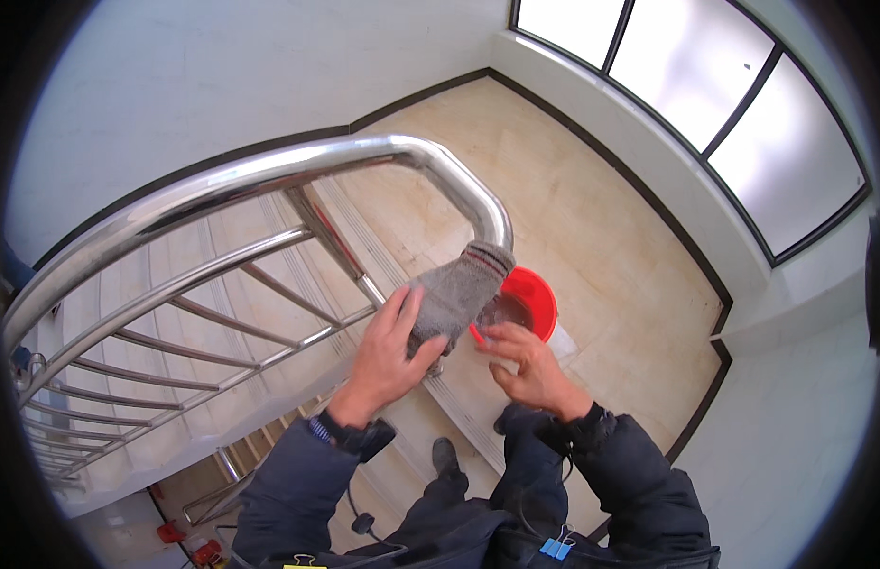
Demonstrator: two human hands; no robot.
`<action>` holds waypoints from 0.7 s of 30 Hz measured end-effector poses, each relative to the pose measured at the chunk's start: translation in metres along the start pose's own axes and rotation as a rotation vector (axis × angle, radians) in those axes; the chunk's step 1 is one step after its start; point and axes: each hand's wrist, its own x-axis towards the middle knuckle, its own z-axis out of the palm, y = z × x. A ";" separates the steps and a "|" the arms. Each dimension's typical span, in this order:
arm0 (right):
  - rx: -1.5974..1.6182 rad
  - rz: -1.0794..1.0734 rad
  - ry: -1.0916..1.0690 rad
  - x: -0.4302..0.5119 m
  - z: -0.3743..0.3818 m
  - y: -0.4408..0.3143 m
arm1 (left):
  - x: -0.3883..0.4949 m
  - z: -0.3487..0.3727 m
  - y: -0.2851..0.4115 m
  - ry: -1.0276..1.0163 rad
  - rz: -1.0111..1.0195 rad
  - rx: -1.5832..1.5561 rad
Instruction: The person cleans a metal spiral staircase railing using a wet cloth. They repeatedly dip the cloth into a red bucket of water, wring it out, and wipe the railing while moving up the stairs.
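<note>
My left hand presses a grey cloth with dark and red stripes at one end against the lower bend of the stainless steel handrail; fingers and thumb lie on the cloth. To its right, my right hand is raised with bent fingers over the near rim of a red bucket. The bucket stands on the landing and has murky liquid in it. A small red piece shows at the right fingertips; whether it is held or part of the bucket, I cannot tell.
Steel railing bars run down to the left beside stairs. Stair edges lie around my shoes. A frosted window and pale walls border the tiled landing. Red objects lie lower down at bottom left.
</note>
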 end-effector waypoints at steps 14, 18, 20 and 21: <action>-0.688 -0.091 0.426 0.096 0.044 -0.006 | 0.031 0.062 -0.010 -0.140 -0.179 0.385; -0.568 -0.173 0.261 0.097 0.079 -0.011 | -0.033 0.045 -0.030 -0.131 -0.277 0.392; -0.605 -0.177 0.174 0.095 0.104 -0.017 | -0.061 0.036 -0.042 -0.085 -0.291 0.415; -0.621 -0.186 0.132 0.092 0.117 -0.022 | -0.074 0.032 -0.047 -0.056 -0.291 0.418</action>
